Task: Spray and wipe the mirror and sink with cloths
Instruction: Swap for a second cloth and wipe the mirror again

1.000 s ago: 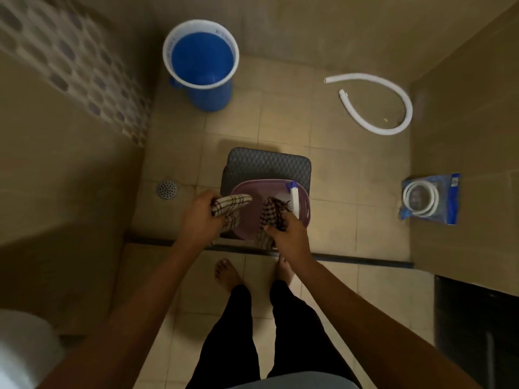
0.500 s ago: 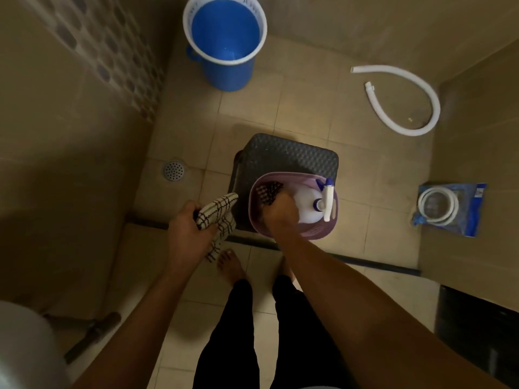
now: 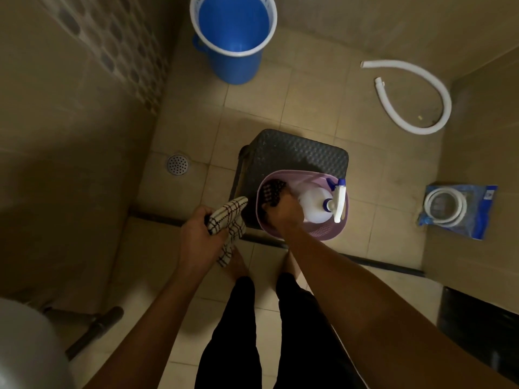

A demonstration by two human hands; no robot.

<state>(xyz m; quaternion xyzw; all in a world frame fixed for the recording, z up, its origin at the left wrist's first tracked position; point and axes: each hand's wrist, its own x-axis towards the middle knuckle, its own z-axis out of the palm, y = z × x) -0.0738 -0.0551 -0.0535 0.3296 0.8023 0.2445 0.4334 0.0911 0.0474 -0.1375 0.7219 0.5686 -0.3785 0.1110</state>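
My left hand (image 3: 196, 231) grips a white checked cloth (image 3: 228, 220), held just left of a purple basket (image 3: 323, 233). The basket stands on a dark textured stool (image 3: 292, 153). My right hand (image 3: 283, 211) reaches down into the basket, with its fingers curled onto a dark checked cloth (image 3: 269, 189) at the basket's left side. A white spray bottle (image 3: 314, 204) with a blue and white trigger lies in the basket, right beside that hand. No mirror or sink basin is in view.
A blue bucket (image 3: 233, 32) stands at the far wall. A white hose (image 3: 438, 108) curls on the floor at right, and a bagged hose (image 3: 457, 211) lies by the right wall. A floor drain (image 3: 177, 164) is at left, a white fixture (image 3: 25, 346) at bottom left.
My right hand has lowered the dark cloth from above the basket down into it. The left hand has drawn the white cloth slightly left and away from the basket.
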